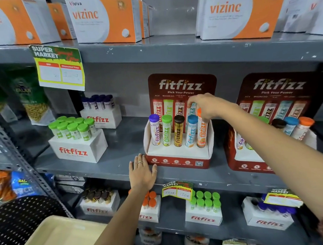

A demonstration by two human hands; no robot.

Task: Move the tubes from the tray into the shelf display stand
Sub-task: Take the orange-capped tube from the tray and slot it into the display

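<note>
A red and white fitfizz display stand (177,161) sits on the middle grey shelf. In it stand a purple-capped tube (154,130), a green one (166,130), a brown one (179,130), a blue one (191,131) and an orange tube (202,135) at the right end. My right hand (204,106) grips the orange tube's top from above. My left hand (141,173) lies flat on the shelf edge, fingers spread, just left of the stand's front corner. A cream tray (56,240) shows at the bottom left, with no tubes visible in it.
A second fitfizz stand (252,162) with tubes stands to the right, partly behind my right arm. White fitfizz boxes with green-capped tubes (73,127) and dark-capped ones (98,103) sit to the left. More boxes fill the lower shelf; vizinc cartons (102,16) line the top shelf.
</note>
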